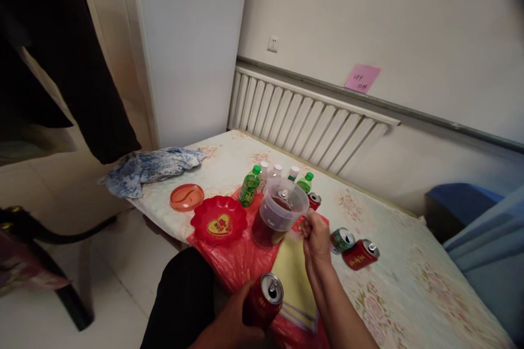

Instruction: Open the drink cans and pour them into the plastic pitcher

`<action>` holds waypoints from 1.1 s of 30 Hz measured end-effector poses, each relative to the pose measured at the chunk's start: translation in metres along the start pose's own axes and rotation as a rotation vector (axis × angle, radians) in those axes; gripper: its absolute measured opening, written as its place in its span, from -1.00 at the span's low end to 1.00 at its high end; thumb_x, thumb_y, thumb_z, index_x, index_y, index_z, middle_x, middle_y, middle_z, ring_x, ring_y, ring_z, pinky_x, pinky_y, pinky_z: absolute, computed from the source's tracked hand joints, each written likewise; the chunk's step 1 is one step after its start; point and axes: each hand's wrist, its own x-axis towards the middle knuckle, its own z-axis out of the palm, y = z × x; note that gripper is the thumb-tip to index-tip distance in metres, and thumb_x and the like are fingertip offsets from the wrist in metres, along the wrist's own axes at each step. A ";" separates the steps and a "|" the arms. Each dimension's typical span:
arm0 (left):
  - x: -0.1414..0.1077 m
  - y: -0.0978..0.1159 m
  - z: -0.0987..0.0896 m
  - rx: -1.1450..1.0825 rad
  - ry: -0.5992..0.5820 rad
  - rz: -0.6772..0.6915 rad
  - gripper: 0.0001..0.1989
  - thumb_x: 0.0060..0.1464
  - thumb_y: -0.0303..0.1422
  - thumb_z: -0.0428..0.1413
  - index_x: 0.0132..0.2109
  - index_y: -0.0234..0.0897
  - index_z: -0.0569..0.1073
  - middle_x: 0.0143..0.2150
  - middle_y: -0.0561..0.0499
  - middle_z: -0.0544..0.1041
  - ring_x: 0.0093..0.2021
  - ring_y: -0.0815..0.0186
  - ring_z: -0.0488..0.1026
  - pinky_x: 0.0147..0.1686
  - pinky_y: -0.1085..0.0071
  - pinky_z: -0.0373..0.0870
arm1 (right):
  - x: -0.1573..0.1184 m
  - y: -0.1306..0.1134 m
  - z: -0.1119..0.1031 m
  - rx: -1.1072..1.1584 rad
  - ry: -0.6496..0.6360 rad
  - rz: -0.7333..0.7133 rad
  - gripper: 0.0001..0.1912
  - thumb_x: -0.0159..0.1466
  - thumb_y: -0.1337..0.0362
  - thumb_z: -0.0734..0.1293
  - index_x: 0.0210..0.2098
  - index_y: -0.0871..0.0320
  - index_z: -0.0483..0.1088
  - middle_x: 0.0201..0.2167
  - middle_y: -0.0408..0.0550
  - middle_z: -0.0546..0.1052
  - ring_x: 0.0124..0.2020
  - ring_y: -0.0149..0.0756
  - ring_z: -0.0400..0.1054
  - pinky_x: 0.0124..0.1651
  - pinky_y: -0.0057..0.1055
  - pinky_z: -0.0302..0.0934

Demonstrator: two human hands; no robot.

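My right hand [316,233] is closed round the handle of a clear plastic pitcher [282,207], which holds dark red-brown liquid in its lower part. Low in the view, my left hand [235,313] grips an opened red soda can [264,302] near the table's front edge. Beneath the pitcher lie a red plastic bag [233,259] and a yellow cloth [295,278]. Left of the pitcher is a red scalloped plate [241,227] with a gold heart design. A green-capped bottle [249,188] stands just behind it, with several more bottles beyond.
Right of my right hand are a green can [341,241] and a red can [360,254], both opened. Another red can [314,200] is behind the pitcher. An orange lid [186,197] and a blue-patterned cloth [153,169] lie to the left. A radiator [303,120] lines the wall.
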 end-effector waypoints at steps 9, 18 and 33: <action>0.005 0.002 -0.001 0.043 0.102 0.060 -0.18 -0.31 -0.55 0.21 0.20 -0.18 0.29 0.19 -0.05 0.45 0.21 0.01 0.32 0.23 0.14 0.20 | -0.014 -0.089 -0.030 -0.039 0.060 -0.038 -0.56 0.15 0.09 0.38 -0.68 0.08 0.09 -0.74 -0.37 0.04 -0.67 -0.48 -0.11 -0.56 -0.43 -0.05; 0.020 -0.002 0.013 0.009 0.183 0.119 -0.19 -0.31 -0.52 0.23 0.19 -0.23 0.26 0.17 -0.10 0.44 0.22 -0.02 0.31 0.24 0.10 0.19 | -0.058 -0.142 -0.095 -0.379 -0.022 0.102 -0.55 0.14 -0.03 0.37 -0.67 0.13 0.26 -0.71 -0.21 0.26 -0.63 -0.40 0.08 -0.53 -0.40 -0.02; 0.011 0.025 0.032 0.061 0.152 0.207 -0.25 -0.26 -0.57 0.21 0.16 -0.25 0.25 0.13 -0.08 0.45 0.15 0.07 0.37 0.19 0.15 0.25 | -0.105 -0.176 -0.149 -0.614 -0.182 0.203 -0.42 0.09 -0.22 0.35 -0.70 0.09 0.15 -0.73 -0.28 0.05 -0.65 -0.46 -0.16 -0.56 -0.42 -0.24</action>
